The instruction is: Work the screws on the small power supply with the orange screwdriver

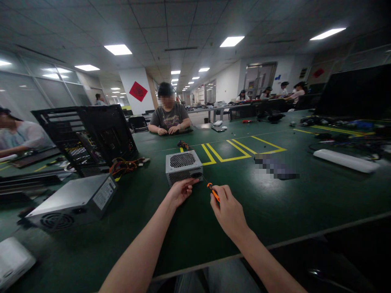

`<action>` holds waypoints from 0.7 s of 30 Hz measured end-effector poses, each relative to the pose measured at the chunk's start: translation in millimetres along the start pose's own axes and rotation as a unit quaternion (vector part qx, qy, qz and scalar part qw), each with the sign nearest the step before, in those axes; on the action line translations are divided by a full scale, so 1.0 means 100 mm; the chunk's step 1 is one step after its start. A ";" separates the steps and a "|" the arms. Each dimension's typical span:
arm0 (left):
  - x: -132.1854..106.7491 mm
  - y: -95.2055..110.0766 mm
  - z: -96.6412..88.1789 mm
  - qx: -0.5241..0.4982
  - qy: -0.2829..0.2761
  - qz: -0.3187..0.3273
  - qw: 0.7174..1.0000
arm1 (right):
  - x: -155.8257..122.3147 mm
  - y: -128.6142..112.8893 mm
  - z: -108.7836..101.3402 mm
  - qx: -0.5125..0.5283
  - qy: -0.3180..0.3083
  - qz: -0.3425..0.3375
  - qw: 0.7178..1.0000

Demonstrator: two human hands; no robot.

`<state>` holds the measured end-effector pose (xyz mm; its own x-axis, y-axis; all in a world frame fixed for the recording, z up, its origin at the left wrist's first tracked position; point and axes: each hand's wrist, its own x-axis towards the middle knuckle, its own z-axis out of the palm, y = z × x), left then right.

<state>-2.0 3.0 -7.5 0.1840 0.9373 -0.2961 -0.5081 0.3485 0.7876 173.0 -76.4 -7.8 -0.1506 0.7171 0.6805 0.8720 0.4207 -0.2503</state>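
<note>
A grey computer power supply [182, 160] with honeycomb vent holes stands on the green table in front of me. My left hand [182, 190] is at its near lower edge, fingers curled and fingertips against the casing by the dark socket. What those fingers may pinch is too small to make out. In my right hand [228, 207] is a screwdriver [215, 193] with an orange and black handle, gripped between thumb and fingers. Its thin shaft points up and left to the right side of the power supply; whether the tip touches is unclear.
To the left lie a second power supply [71, 199] and an open black computer case [88, 138] with loose cables [126, 166]. A white bar-shaped object [345, 160] and a blurred-out item [275, 167] lie right. Another person [170, 114] sits across the table.
</note>
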 end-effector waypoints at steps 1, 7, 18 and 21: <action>0.01 0.00 -0.01 0.001 -0.002 0.000 1.000 | 0.00 0.00 0.00 -0.004 -0.001 0.005 1.000; 0.01 0.00 -0.01 -0.005 -0.004 0.000 1.000 | 0.00 0.00 0.01 0.021 0.001 0.001 1.000; -0.01 0.01 0.00 -0.007 0.002 -0.001 1.000 | -0.01 -0.01 -0.02 0.050 0.004 -0.020 0.999; -0.01 0.01 0.01 -0.009 0.001 -0.001 1.000 | -0.01 0.00 -0.01 0.035 0.004 -0.026 0.999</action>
<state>-1.4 2.1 -5.8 0.1833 0.9364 -0.2994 -0.5224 0.3508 0.7772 173.4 -78.1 -7.5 -0.1913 0.6889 0.6992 0.8278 0.4959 -0.2622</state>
